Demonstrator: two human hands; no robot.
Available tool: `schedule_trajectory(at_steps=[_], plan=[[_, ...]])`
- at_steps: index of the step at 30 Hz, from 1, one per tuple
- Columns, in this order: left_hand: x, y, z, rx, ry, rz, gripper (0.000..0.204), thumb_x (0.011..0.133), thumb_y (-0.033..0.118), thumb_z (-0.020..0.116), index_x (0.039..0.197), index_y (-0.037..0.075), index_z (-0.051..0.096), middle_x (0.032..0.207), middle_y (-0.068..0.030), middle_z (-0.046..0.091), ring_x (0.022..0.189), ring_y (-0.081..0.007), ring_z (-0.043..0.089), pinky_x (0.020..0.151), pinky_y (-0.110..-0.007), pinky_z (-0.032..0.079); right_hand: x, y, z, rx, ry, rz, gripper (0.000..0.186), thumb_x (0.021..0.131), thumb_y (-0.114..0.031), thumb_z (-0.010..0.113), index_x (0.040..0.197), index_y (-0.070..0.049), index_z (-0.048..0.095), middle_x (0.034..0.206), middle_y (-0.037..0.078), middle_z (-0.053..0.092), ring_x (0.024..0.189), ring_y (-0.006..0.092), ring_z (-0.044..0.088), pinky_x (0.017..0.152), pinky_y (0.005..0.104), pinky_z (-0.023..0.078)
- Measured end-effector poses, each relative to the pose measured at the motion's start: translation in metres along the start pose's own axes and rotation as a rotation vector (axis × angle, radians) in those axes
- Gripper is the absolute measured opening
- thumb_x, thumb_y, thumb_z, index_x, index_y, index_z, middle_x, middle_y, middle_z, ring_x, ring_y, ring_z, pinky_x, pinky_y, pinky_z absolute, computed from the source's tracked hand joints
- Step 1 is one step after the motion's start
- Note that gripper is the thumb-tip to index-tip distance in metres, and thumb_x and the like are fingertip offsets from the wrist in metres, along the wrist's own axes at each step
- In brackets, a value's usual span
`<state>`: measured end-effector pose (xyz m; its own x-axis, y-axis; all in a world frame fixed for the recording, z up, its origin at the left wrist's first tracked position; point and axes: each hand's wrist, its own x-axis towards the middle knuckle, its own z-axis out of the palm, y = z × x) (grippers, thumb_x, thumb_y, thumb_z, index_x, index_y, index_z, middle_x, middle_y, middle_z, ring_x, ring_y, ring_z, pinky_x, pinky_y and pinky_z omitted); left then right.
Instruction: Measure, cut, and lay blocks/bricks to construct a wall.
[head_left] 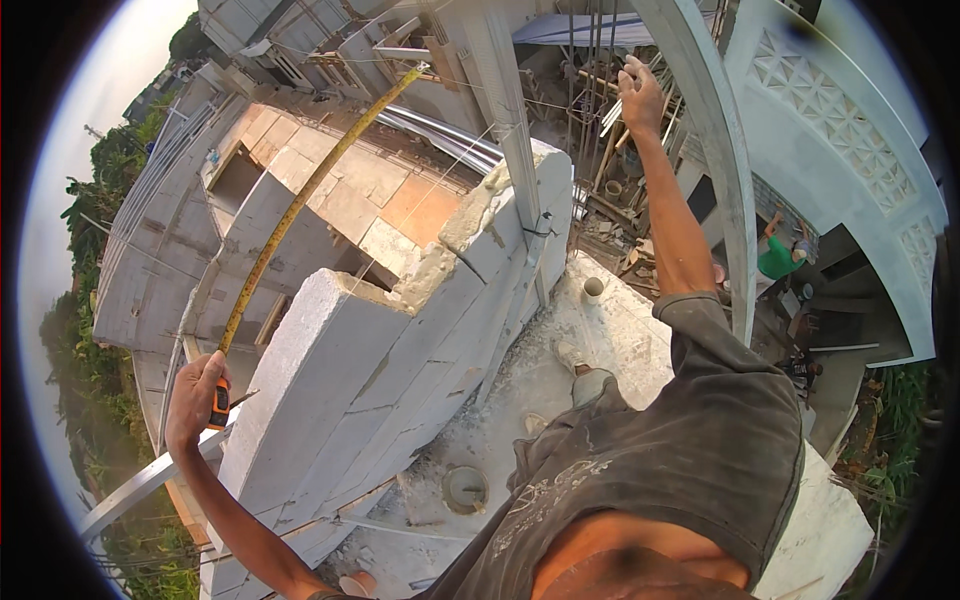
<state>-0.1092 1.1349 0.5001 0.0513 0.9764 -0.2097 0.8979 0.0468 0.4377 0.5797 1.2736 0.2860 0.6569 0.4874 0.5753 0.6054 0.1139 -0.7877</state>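
Note:
My left hand [196, 395] grips an orange and black tape measure [221, 403] at the lower left. Its yellow blade [300, 204] stretches up and away, its metal end near a grey upright at the top middle. Below the blade is a white block wall [350, 430] with a rough, stepped top. My right hand [638, 92] is raised at the upper right, empty, with bent fingers slightly apart, beside vertical rods [590, 60] and a curved-looking concrete column [735, 200].
A bucket [465, 490] and pipe piece [592, 290] rest on the dusty floor [420, 540] by my feet. A metal bar [140, 496] crosses at lower left. A person in green [780, 255] is below at right, among scrap timber beyond the ledge.

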Motion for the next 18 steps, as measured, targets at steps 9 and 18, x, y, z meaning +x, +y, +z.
schedule_trajectory(at_steps=[9,18], plan=[[0.038,0.059,0.032,0.015,-0.036,-0.044,0.047,0.098,0.040,0.049,0.070,0.003,0.057,0.062,0.0003,0.049,0.056,-0.0088,0.045,0.053,-0.028,0.039,0.034,0.001,0.067,0.091,-0.098,-0.110,0.052,0.086,-0.025,0.072,0.131,-0.008,0.051,0.116,0.012,0.068,0.088,0.0227,0.070,0.077,0.0353,0.054],[0.068,0.103,0.072,-0.010,-0.155,-0.007,0.047,0.097,0.042,0.048,0.077,0.003,0.063,0.069,-0.0029,0.054,0.066,-0.0139,0.048,0.064,-0.032,0.043,0.022,-0.002,0.083,-0.101,0.139,-0.371,0.038,0.084,-0.024,0.073,0.116,-0.014,0.055,0.112,0.011,0.064,0.103,0.0304,0.062,0.087,0.0410,0.048]])
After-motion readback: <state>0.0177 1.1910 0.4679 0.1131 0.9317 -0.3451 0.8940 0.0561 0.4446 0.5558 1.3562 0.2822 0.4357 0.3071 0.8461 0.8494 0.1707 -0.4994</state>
